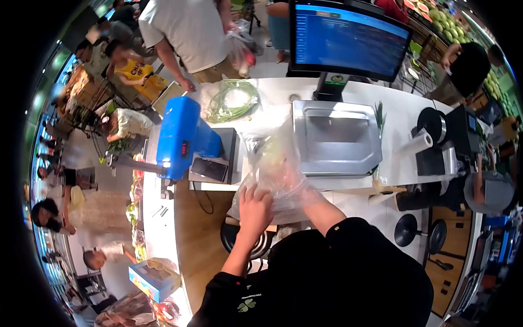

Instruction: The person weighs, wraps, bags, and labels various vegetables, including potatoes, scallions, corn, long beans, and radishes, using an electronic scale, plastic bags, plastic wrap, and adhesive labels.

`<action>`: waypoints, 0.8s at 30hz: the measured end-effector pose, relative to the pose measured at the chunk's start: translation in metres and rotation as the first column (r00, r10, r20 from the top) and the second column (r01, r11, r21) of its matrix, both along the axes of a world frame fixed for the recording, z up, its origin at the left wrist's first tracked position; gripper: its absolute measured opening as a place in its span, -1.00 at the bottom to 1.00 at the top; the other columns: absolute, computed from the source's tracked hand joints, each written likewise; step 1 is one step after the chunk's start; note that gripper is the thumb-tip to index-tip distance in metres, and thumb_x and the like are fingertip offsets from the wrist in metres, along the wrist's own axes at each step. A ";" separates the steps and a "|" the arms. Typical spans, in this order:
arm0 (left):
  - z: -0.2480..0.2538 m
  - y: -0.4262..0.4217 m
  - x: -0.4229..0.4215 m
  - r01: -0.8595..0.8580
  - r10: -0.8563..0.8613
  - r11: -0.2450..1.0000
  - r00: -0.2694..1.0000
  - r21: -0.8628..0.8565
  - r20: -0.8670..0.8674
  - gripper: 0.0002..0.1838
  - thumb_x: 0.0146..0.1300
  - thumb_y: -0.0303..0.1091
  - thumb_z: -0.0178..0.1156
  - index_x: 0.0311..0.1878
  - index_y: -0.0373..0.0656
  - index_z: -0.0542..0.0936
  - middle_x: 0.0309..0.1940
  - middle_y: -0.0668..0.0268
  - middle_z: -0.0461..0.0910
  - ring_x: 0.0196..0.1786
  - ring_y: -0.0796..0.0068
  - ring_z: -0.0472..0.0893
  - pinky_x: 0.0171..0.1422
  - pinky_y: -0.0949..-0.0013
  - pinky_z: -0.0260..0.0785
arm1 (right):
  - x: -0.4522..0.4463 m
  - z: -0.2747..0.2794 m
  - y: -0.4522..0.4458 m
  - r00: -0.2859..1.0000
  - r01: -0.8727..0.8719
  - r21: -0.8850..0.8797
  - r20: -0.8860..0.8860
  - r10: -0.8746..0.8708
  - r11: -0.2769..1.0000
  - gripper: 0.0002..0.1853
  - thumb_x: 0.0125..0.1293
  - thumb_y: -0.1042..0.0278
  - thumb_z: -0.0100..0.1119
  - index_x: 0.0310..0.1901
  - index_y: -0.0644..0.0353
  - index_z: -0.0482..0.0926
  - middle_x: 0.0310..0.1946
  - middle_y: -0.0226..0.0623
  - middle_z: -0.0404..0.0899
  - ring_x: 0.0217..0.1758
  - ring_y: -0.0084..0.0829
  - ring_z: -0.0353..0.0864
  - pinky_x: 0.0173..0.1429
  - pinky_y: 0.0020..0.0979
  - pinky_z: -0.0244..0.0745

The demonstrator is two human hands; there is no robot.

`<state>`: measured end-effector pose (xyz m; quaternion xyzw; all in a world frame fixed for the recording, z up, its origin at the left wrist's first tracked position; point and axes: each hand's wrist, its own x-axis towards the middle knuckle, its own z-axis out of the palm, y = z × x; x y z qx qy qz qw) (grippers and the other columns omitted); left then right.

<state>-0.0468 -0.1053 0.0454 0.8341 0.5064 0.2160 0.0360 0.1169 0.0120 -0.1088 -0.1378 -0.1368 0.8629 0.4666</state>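
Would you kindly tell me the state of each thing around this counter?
Monitor: on, blue screen lit
Blue machine: red display lit
Clear plastic bag: crumpled, contents unclear
Left hand: curled on the bag
Right hand: seen through plastic, grip unclear
Long green vegetables: bagged, coiled
Smartphone: flat, screen dark

Yellow jersey (143,71) on a person, upper L, shows dark caps, apparently "CH" first, rest blurred. Red digits (185,147) glow on blue machine (180,122), too small to read. Monitor (348,43) displays white txt on blue, illeg.; green label (335,78) w/ pale emblem marks its stand (328,90). Wearer's blk. top (338,272) bears clover logo (247,306) w/ tiny white lettering, unreadable.
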 end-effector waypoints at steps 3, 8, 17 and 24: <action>0.020 -0.009 0.018 -0.067 0.136 0.928 0.977 -0.368 0.165 -0.82 0.12 -0.48 0.29 -0.22 -0.22 0.51 -0.33 -0.03 0.64 -0.11 -0.10 0.68 -0.03 -0.07 0.47 | 0.009 0.022 -0.049 0.903 -0.027 0.156 0.428 -0.043 0.987 -0.34 0.50 0.17 0.17 0.50 0.29 0.24 0.43 -0.11 0.37 0.49 -0.23 0.35 0.53 -0.23 0.29; 0.029 0.006 0.072 0.073 0.361 0.846 0.651 -0.528 0.668 -0.71 0.63 -0.25 -0.07 -0.17 -0.27 0.47 -0.55 0.26 0.44 -0.50 0.51 0.38 -0.41 0.37 0.28 | 0.068 0.101 -0.109 0.718 -0.157 0.256 0.693 -0.067 0.954 -0.43 0.56 0.18 0.10 0.46 0.30 0.33 0.46 -0.10 0.37 0.50 -0.24 0.35 0.54 -0.23 0.28; 0.048 0.036 0.108 0.097 0.517 0.749 0.534 -0.655 0.669 -0.67 0.54 -0.25 0.13 -0.40 -0.10 0.36 -0.51 0.63 0.22 -0.42 0.77 0.18 -0.39 0.54 0.02 | 0.416 -0.058 -0.081 -0.561 0.335 0.544 0.771 -0.301 0.769 -0.69 0.24 0.27 0.29 -0.04 0.24 0.60 -0.21 0.02 0.70 -0.16 -0.07 0.74 0.00 -0.16 0.63; 0.057 0.035 0.125 -0.064 0.550 0.770 0.572 -0.635 0.608 -0.61 0.42 -0.32 0.27 -0.50 -0.11 0.34 -0.55 0.60 0.25 -0.43 0.76 0.17 -0.39 0.50 0.03 | 0.436 -0.078 -0.006 -0.598 0.181 0.301 0.790 -0.138 0.936 -0.42 0.16 0.10 0.34 0.13 0.33 0.51 -0.13 0.13 0.67 -0.09 0.16 0.68 0.12 -0.03 0.58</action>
